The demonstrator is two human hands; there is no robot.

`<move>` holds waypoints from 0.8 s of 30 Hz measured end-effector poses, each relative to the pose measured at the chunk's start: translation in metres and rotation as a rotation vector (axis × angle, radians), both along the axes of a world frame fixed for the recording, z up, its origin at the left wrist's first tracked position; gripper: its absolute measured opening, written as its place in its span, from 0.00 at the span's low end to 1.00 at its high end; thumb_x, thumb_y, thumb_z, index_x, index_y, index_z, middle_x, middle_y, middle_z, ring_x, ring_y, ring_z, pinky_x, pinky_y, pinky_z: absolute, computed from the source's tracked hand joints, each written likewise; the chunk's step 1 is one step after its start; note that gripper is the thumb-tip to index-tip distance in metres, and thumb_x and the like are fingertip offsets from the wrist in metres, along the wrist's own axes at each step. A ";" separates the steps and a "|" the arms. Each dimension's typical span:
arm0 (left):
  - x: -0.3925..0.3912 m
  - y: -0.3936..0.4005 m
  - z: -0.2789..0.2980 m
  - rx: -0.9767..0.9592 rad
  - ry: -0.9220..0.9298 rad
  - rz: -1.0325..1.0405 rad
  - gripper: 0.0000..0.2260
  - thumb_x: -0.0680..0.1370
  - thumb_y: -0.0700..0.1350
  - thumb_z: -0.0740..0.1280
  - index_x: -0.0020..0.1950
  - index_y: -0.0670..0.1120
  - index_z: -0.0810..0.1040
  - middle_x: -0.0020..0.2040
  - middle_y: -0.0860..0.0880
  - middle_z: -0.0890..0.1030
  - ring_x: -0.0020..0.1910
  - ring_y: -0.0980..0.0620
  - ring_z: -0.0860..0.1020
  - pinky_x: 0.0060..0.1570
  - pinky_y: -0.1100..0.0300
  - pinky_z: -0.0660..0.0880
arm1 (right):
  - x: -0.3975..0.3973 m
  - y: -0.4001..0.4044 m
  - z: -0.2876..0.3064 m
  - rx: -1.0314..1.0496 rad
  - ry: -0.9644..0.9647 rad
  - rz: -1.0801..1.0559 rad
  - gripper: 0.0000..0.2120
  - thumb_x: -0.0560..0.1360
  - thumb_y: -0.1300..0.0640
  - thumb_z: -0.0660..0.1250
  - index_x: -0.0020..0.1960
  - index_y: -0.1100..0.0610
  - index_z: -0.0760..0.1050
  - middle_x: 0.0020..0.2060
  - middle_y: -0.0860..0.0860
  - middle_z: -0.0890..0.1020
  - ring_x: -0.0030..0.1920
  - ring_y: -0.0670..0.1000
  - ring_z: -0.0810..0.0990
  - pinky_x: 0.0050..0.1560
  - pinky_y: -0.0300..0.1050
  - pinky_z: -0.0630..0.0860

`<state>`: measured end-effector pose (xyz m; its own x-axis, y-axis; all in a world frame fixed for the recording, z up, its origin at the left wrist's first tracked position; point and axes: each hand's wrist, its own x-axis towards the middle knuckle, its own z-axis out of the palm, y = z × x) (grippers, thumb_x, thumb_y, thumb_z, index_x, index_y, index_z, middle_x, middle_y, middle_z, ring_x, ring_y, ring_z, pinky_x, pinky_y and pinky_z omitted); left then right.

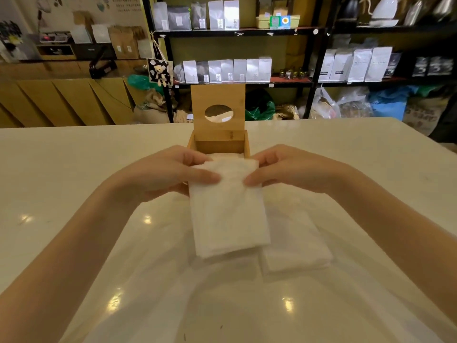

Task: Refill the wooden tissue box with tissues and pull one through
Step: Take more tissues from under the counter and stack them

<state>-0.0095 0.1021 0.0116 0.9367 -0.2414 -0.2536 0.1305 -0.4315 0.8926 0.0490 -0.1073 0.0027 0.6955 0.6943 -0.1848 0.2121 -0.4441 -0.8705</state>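
The wooden tissue box (241,144) stands on the white table, its hinged lid (217,95) raised upright with an oval hole in it. White tissues show inside the box. A folded stack of white tissues (228,214) is held tilted in front of the box, its far end over the box's near edge. My left hand (170,172) pinches the stack's far left corner and my right hand (286,169) pinches its far right corner. Another pile of folded tissues (296,251) lies on the table under and to the right of the held stack.
The glossy white table (74,194) stretches wide on both sides. Behind it stand black shelves (319,58) with white and grey bags, sacks on the floor, and a wooden counter (61,95) at the left.
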 end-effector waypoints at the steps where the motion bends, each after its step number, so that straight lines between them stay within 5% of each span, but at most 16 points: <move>1: 0.003 -0.005 0.004 -0.041 -0.005 0.011 0.14 0.66 0.47 0.69 0.49 0.46 0.82 0.43 0.50 0.86 0.41 0.55 0.84 0.38 0.64 0.81 | 0.002 -0.005 0.004 0.045 0.015 -0.042 0.12 0.72 0.60 0.68 0.54 0.61 0.79 0.51 0.53 0.84 0.52 0.50 0.82 0.56 0.41 0.78; 5: 0.014 -0.032 0.011 -0.164 -0.004 0.015 0.14 0.64 0.45 0.69 0.48 0.43 0.81 0.37 0.52 0.85 0.36 0.57 0.83 0.31 0.67 0.78 | 0.007 -0.031 0.013 0.118 0.045 -0.113 0.08 0.73 0.60 0.66 0.51 0.58 0.80 0.45 0.51 0.85 0.45 0.49 0.84 0.47 0.40 0.81; 10: 0.025 -0.062 -0.010 -0.118 0.057 -0.026 0.13 0.69 0.42 0.70 0.53 0.43 0.81 0.47 0.48 0.86 0.45 0.51 0.84 0.42 0.61 0.82 | 0.009 -0.063 0.003 0.036 0.174 -0.130 0.08 0.73 0.63 0.66 0.52 0.60 0.79 0.40 0.51 0.85 0.38 0.47 0.84 0.35 0.39 0.80; 17: 0.027 -0.082 -0.041 0.147 0.046 -0.062 0.08 0.74 0.42 0.68 0.52 0.46 0.80 0.50 0.47 0.82 0.46 0.53 0.81 0.39 0.65 0.81 | 0.009 -0.069 -0.025 -0.164 0.196 -0.120 0.10 0.72 0.62 0.68 0.52 0.63 0.79 0.43 0.54 0.84 0.43 0.50 0.83 0.41 0.44 0.82; 24: 0.029 -0.084 -0.048 0.302 -0.011 -0.055 0.11 0.74 0.45 0.69 0.55 0.46 0.80 0.50 0.48 0.82 0.49 0.50 0.80 0.47 0.60 0.78 | 0.010 -0.064 -0.033 -0.222 0.123 -0.120 0.10 0.71 0.61 0.68 0.51 0.62 0.79 0.45 0.57 0.85 0.42 0.51 0.83 0.40 0.46 0.82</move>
